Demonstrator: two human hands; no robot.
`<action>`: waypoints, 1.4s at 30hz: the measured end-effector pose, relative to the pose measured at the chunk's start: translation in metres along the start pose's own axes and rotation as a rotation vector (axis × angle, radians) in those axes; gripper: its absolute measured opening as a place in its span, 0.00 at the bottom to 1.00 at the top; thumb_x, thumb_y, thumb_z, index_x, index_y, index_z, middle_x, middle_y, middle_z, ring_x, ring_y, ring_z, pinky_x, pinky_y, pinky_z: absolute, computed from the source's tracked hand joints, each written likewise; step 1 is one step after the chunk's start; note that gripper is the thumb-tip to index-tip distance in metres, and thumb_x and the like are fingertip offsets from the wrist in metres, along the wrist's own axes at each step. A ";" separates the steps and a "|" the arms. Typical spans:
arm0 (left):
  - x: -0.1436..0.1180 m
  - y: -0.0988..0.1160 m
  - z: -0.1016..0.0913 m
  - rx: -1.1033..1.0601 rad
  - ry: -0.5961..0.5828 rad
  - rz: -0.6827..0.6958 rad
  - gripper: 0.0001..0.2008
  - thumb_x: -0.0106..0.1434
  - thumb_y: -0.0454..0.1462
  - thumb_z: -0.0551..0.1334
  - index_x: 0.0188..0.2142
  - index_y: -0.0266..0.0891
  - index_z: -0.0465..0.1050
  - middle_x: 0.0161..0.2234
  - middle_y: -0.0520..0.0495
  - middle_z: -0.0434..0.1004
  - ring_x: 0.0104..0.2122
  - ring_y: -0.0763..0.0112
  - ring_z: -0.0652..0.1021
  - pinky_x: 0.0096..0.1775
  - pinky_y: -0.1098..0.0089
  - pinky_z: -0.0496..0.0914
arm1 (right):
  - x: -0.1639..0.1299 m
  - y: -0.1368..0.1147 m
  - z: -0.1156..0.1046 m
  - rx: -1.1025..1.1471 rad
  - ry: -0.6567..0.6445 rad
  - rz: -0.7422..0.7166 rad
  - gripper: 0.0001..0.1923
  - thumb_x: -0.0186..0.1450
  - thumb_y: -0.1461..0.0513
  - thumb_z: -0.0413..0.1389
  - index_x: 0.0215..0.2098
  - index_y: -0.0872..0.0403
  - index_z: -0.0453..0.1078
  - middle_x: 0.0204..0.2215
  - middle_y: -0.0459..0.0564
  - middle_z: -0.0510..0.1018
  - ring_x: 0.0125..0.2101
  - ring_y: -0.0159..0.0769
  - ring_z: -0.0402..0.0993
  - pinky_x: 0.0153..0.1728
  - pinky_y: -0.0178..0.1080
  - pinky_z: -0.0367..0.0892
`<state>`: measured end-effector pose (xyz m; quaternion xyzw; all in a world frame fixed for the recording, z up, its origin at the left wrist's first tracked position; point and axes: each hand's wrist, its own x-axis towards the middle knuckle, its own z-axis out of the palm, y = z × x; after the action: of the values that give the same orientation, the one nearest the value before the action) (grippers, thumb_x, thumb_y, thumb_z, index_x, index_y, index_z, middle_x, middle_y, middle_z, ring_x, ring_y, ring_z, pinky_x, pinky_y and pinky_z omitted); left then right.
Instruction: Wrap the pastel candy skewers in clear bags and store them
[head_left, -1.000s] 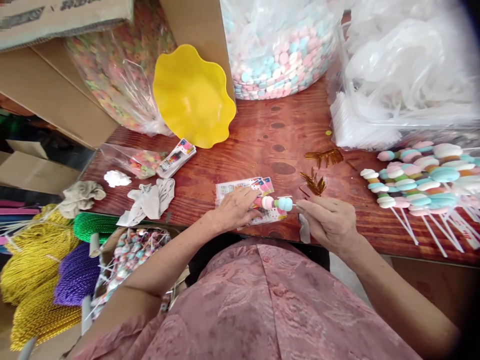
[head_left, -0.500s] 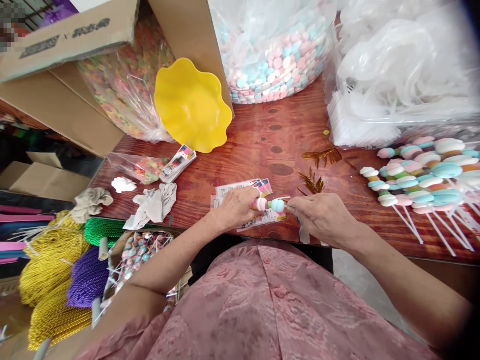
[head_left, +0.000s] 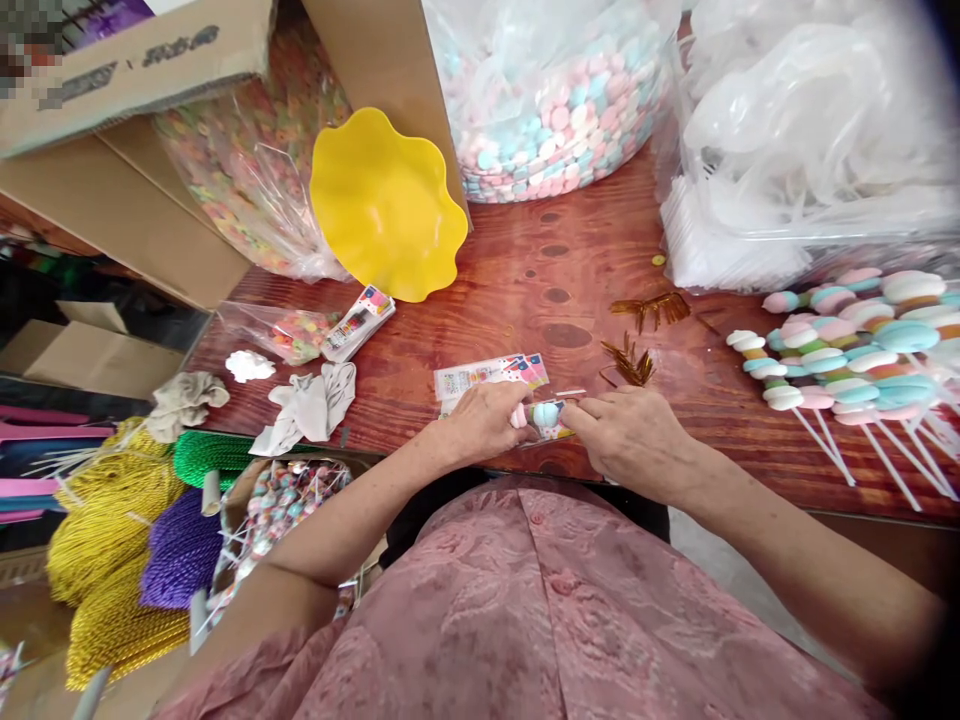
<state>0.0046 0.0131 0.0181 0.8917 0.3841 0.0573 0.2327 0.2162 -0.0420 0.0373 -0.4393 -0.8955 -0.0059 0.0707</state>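
Observation:
A marshmallow skewer [head_left: 547, 414] with pink and blue pieces lies level between my hands, close to the table's front edge. My left hand [head_left: 486, 420] is closed around its pink end. At the blue end, my right hand [head_left: 631, 432] pinches with thumb and fingers, which hide the grip; part of a white stick shows above them. Printed clear bags [head_left: 480, 376] lie flat under and behind the left hand. Just beyond the right hand are a bunch of gold twist ties [head_left: 630, 358] and a second gold bunch [head_left: 651, 308].
Several marshmallow skewers [head_left: 847, 350] are piled at right, before a plastic-wrapped box [head_left: 817, 230]. Behind stand a marshmallow bag [head_left: 555, 130], a yellow wavy bowl [head_left: 394, 205] and a cardboard box [head_left: 127, 85]. Crumpled gloves [head_left: 311, 405] and a bag stack [head_left: 360, 325] lie left.
My right hand has moved slightly left and closer to my left hand, covering more of the skewer's stick end. The left hand keeps its hold; the view has shifted a little.

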 end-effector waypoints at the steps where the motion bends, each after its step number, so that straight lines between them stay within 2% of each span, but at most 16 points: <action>1: 0.000 0.000 0.001 0.038 0.000 0.019 0.16 0.61 0.42 0.65 0.47 0.37 0.71 0.38 0.44 0.80 0.38 0.61 0.78 0.40 0.65 0.69 | 0.003 -0.002 -0.002 0.011 -0.089 0.042 0.12 0.63 0.70 0.47 0.34 0.55 0.72 0.24 0.49 0.77 0.22 0.32 0.67 0.27 0.38 0.44; 4: -0.001 0.001 0.001 0.193 -0.025 0.081 0.23 0.62 0.37 0.62 0.56 0.33 0.66 0.44 0.38 0.79 0.44 0.56 0.78 0.43 0.61 0.70 | 0.011 -0.003 -0.004 0.047 -0.308 0.192 0.13 0.64 0.69 0.47 0.37 0.54 0.74 0.24 0.50 0.78 0.22 0.33 0.68 0.26 0.38 0.43; 6: 0.001 0.000 -0.003 0.291 -0.047 0.122 0.25 0.62 0.34 0.60 0.59 0.32 0.62 0.44 0.37 0.78 0.44 0.55 0.77 0.44 0.60 0.70 | 0.015 -0.002 0.001 0.079 -0.316 0.293 0.14 0.65 0.67 0.46 0.38 0.55 0.74 0.25 0.53 0.78 0.23 0.35 0.69 0.26 0.38 0.43; 9: 0.005 -0.001 -0.013 0.416 -0.008 0.190 0.25 0.64 0.33 0.57 0.61 0.34 0.61 0.46 0.37 0.77 0.46 0.55 0.76 0.46 0.57 0.69 | 0.012 -0.005 0.019 0.262 -0.122 0.425 0.14 0.68 0.63 0.45 0.34 0.56 0.73 0.23 0.52 0.76 0.22 0.35 0.67 0.26 0.38 0.47; 13: 0.011 0.005 -0.036 0.462 0.136 0.345 0.24 0.65 0.35 0.59 0.60 0.37 0.62 0.45 0.39 0.76 0.46 0.56 0.76 0.52 0.50 0.66 | 0.006 -0.020 0.044 0.823 0.313 0.504 0.16 0.71 0.56 0.46 0.30 0.54 0.69 0.21 0.46 0.71 0.22 0.30 0.64 0.26 0.34 0.57; 15: 0.010 0.013 -0.049 0.420 0.315 0.476 0.23 0.64 0.40 0.62 0.58 0.38 0.65 0.46 0.40 0.75 0.51 0.53 0.74 0.58 0.45 0.62 | 0.006 -0.030 0.051 1.036 0.487 0.533 0.15 0.71 0.56 0.48 0.31 0.53 0.69 0.20 0.43 0.68 0.21 0.28 0.62 0.25 0.33 0.59; 18: 0.002 0.023 -0.060 0.244 0.731 0.612 0.30 0.57 0.46 0.69 0.57 0.47 0.66 0.55 0.41 0.69 0.60 0.50 0.67 0.62 0.45 0.59 | 0.010 -0.036 0.055 1.165 0.663 0.534 0.13 0.70 0.57 0.50 0.31 0.53 0.70 0.19 0.41 0.65 0.20 0.27 0.60 0.23 0.32 0.59; 20: -0.003 0.025 -0.062 -0.034 1.037 0.529 0.39 0.51 0.50 0.73 0.60 0.52 0.63 0.60 0.43 0.64 0.63 0.50 0.64 0.63 0.46 0.58 | 0.013 -0.035 0.053 1.161 0.743 0.503 0.11 0.70 0.58 0.51 0.32 0.53 0.71 0.19 0.41 0.66 0.20 0.27 0.61 0.22 0.31 0.59; 22: -0.005 0.022 -0.062 -0.472 1.197 0.364 0.44 0.47 0.55 0.73 0.61 0.53 0.61 0.61 0.43 0.62 0.64 0.50 0.62 0.64 0.48 0.58 | 0.015 -0.032 0.049 1.135 0.798 0.458 0.10 0.70 0.60 0.51 0.33 0.53 0.71 0.18 0.40 0.65 0.19 0.26 0.62 0.21 0.30 0.60; 24: -0.003 0.018 -0.064 -0.967 1.077 0.245 0.43 0.48 0.59 0.70 0.60 0.51 0.63 0.59 0.42 0.66 0.63 0.50 0.65 0.63 0.48 0.60 | 0.016 -0.029 0.045 1.097 0.821 0.410 0.09 0.70 0.62 0.51 0.34 0.53 0.72 0.18 0.40 0.66 0.19 0.26 0.62 0.21 0.29 0.60; 26: 0.001 0.015 -0.068 -1.354 0.803 0.190 0.37 0.50 0.60 0.68 0.55 0.47 0.69 0.50 0.42 0.73 0.55 0.51 0.73 0.60 0.47 0.64 | 0.018 -0.029 0.043 1.045 0.828 0.365 0.08 0.69 0.63 0.52 0.36 0.53 0.73 0.19 0.40 0.67 0.19 0.26 0.63 0.21 0.29 0.62; 29: 0.010 0.018 -0.076 -1.643 0.559 0.140 0.23 0.53 0.52 0.70 0.42 0.43 0.74 0.30 0.52 0.72 0.35 0.65 0.78 0.57 0.47 0.67 | 0.021 -0.032 0.043 0.939 0.837 0.322 0.08 0.68 0.66 0.53 0.40 0.52 0.74 0.22 0.41 0.72 0.21 0.26 0.67 0.23 0.29 0.65; 31: 0.017 0.022 -0.078 -1.713 0.574 0.104 0.15 0.54 0.47 0.70 0.32 0.40 0.72 0.24 0.57 0.64 0.28 0.74 0.74 0.56 0.48 0.69 | 0.023 -0.034 0.042 0.805 0.873 0.302 0.10 0.67 0.68 0.54 0.43 0.52 0.74 0.26 0.43 0.77 0.24 0.28 0.72 0.27 0.30 0.68; 33: 0.023 0.027 -0.076 -1.726 0.659 0.042 0.16 0.57 0.44 0.69 0.25 0.39 0.64 0.23 0.58 0.60 0.25 0.78 0.70 0.56 0.50 0.69 | 0.025 -0.033 0.039 0.577 0.924 0.265 0.12 0.65 0.70 0.54 0.44 0.53 0.74 0.29 0.46 0.79 0.27 0.30 0.74 0.31 0.33 0.69; 37: 0.030 0.027 -0.067 -1.649 0.809 -0.124 0.20 0.66 0.45 0.61 0.23 0.39 0.57 0.22 0.58 0.58 0.23 0.81 0.67 0.54 0.54 0.72 | 0.028 -0.021 0.033 0.131 0.947 0.202 0.15 0.63 0.71 0.53 0.45 0.56 0.74 0.28 0.51 0.81 0.25 0.33 0.73 0.30 0.37 0.65; 42: 0.028 0.020 -0.062 -1.639 0.843 -0.164 0.20 0.69 0.50 0.56 0.26 0.39 0.64 0.25 0.56 0.66 0.28 0.76 0.74 0.51 0.55 0.73 | 0.032 -0.008 0.035 0.240 0.892 0.320 0.11 0.65 0.67 0.51 0.39 0.54 0.75 0.27 0.51 0.80 0.26 0.33 0.74 0.31 0.37 0.66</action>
<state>0.0197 0.0443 0.0797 0.3241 0.3383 0.6141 0.6352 0.1859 -0.0195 0.0073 -0.5148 -0.6935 -0.0794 0.4977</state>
